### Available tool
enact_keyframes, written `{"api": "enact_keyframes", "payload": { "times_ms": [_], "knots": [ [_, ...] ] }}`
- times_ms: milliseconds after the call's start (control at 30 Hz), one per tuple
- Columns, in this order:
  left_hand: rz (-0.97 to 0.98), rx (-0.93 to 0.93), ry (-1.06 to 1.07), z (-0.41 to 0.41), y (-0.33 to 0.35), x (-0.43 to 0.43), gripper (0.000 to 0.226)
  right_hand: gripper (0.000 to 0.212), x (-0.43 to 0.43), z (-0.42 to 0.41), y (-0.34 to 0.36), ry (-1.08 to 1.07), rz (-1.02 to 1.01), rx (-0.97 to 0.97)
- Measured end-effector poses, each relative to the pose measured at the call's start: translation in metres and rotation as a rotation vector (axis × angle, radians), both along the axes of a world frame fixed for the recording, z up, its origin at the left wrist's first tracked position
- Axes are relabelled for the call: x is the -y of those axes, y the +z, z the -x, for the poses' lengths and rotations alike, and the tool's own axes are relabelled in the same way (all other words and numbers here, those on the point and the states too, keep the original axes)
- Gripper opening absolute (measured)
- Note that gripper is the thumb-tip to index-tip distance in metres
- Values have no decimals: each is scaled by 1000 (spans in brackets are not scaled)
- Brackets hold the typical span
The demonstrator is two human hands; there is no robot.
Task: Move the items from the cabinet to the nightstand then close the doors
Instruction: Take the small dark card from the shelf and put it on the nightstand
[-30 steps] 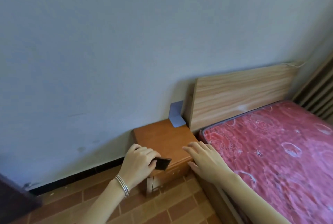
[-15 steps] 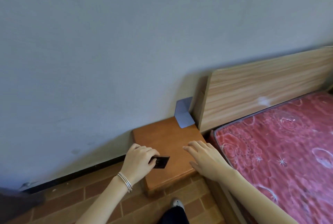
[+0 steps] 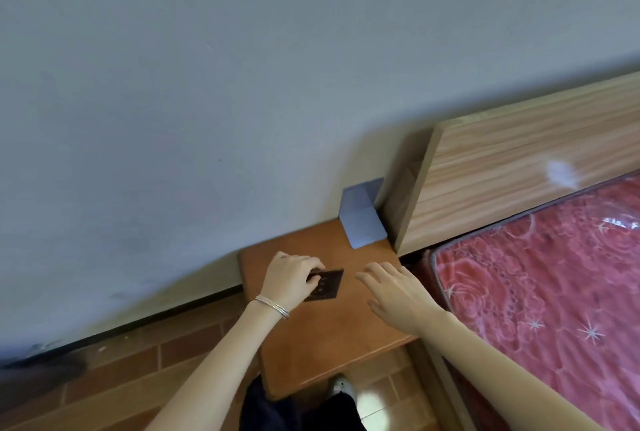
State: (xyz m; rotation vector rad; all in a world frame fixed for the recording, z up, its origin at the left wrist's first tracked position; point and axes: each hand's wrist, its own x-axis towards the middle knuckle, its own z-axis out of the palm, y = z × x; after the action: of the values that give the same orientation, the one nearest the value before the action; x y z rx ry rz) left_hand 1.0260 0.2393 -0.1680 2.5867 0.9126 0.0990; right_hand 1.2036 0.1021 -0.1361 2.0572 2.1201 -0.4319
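The left hand [image 3: 289,280] covers part of the dark card [image 3: 325,285], whose markings are unreadable.

Left hand [image 3: 291,278] presses dark card [image 3: 325,285] onto nightstand [image 3: 332,337].

Left hand [image 3: 289,278] knuckles up, fingers curled and pinched closed around a flat dark card [image 3: 323,285], thin bangles at the wrist, forearm stretched forward from lower left. Right hand [image 3: 398,295] palm down, fingers loosely spread and extended, gripping nothing, forearm reaching in from lower right
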Motion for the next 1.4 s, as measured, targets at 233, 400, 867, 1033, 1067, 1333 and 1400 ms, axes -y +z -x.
{"api": "enact_keyframes", "payload": {
  "times_ms": [233,400,867,1033,1067,1333,1400],
  "knots": [
    [227,-228,-66,-38,-121,-52,19,53,-18,-13,-107,-137,96,-51],
    [338,-191,10,-63,-197,-83,21,49,-39,-25,-166,-162,105,-45],
    [-73,-232,-3,10,-311,-46,59,61,-61,25,-282,-206,37,-178],
    [-113,-209,22,9,-324,-44,60,53,-77,21,-303,-203,46,-84],
    [-118,-203,24,9,-325,-44,61,53,-82,14,-304,-192,33,-63],
    [-54,-242,13,10,-324,-46,60,54,-124,-38,-301,-150,54,89],
    [-36,-245,14,10,-322,-47,61,54,-131,-49,-298,-133,73,97]
  ]
}}
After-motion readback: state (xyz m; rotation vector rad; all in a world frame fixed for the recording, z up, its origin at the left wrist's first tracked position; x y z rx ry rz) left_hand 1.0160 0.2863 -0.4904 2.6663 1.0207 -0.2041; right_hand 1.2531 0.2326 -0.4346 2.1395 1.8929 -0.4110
